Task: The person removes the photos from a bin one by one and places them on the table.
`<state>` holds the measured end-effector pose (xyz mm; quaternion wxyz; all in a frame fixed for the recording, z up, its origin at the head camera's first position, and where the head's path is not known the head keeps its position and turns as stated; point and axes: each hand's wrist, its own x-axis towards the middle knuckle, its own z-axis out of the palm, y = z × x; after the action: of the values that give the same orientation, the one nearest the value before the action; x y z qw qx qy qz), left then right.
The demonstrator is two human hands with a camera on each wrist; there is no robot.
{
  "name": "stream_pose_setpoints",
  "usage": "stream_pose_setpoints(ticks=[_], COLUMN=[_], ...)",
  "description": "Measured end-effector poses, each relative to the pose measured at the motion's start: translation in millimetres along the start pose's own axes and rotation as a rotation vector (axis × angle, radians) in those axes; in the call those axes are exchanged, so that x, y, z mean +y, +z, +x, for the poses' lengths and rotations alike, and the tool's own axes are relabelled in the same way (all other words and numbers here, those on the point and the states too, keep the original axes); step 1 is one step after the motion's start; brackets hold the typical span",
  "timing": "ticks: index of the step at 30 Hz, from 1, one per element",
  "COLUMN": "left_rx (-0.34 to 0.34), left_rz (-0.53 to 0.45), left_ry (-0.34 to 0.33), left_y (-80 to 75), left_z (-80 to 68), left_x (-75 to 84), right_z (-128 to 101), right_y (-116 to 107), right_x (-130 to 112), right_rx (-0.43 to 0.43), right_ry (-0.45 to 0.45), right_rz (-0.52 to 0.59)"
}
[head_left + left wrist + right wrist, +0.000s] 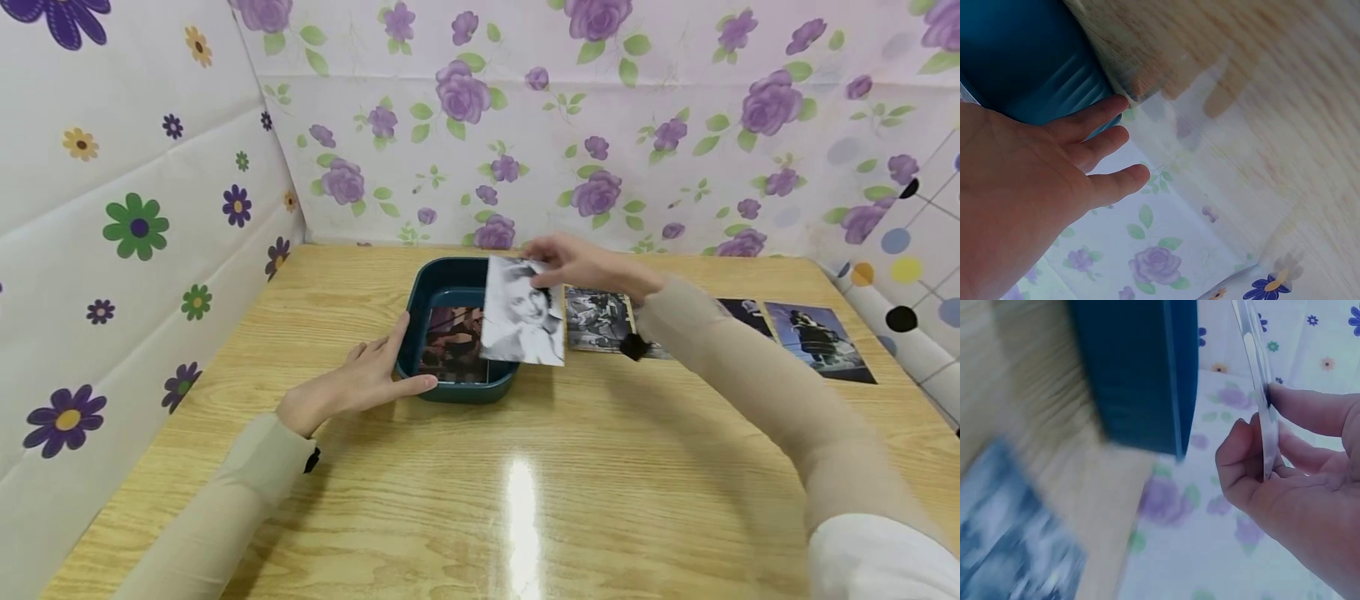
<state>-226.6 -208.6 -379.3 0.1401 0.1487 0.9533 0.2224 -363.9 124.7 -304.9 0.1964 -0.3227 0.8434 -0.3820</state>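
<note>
A black-and-white portrait photo (pixel 522 321) is pinched between thumb and fingers of my right hand (pixel 573 265), over the right side of a dark teal box (pixel 468 393). In the right wrist view the photo (pixel 1264 419) appears almost edge-on, with the box (pixel 1138 375) beside it. My left hand (pixel 360 379) rests at the box's left side, fingers extended and thumb by the front rim. The left wrist view shows straight, spread fingers of that hand (pixel 1035 169) against the box (pixel 1029 56). Inside the box lies a dark reddish picture (pixel 453 343), partly hidden by the held photo.
Right of the box a black-and-white group photo (pixel 597 319) lies on the wooden table (pixel 420 500), partly under the right arm. Farther right are a dark photo (pixel 750 315) and a picture of a dark-dressed figure (pixel 817 342). Flowered sheets (pixel 465 167) stand behind and at the left.
</note>
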Motion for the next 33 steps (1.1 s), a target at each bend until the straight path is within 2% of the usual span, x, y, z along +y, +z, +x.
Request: stream_pose_setpoints(ticks=[7,10,13,23,33], left_rx=[0.009,0.007,0.003,-0.006,0.001], left_rz=[-0.001,0.002,0.004,-0.010,-0.005], left_ry=[0.004,0.005,0.005,0.005,0.003], left_y=[-0.5,-0.5,-0.5,0.0,-0.1], left_z=[1.2,1.3,1.0,0.5,1.0], left_x=[-0.2,0.5,0.6,-0.4,-0.5], right_z=[-69.4,-90.4,-103.3,-111.1,-110.6], right_y=[2.6,14.3,28.0,49.9,56.5], right_x=[48.3,68.1,79.9,85.8,88.4], right_rx=[-0.047,-0.064,-0.034,0.115,0.227], right_ry=[0.061,0.073,0.049,-0.044,-0.139], right_rz=[-0.058,-0.081,-0.170,-0.465,-0.614])
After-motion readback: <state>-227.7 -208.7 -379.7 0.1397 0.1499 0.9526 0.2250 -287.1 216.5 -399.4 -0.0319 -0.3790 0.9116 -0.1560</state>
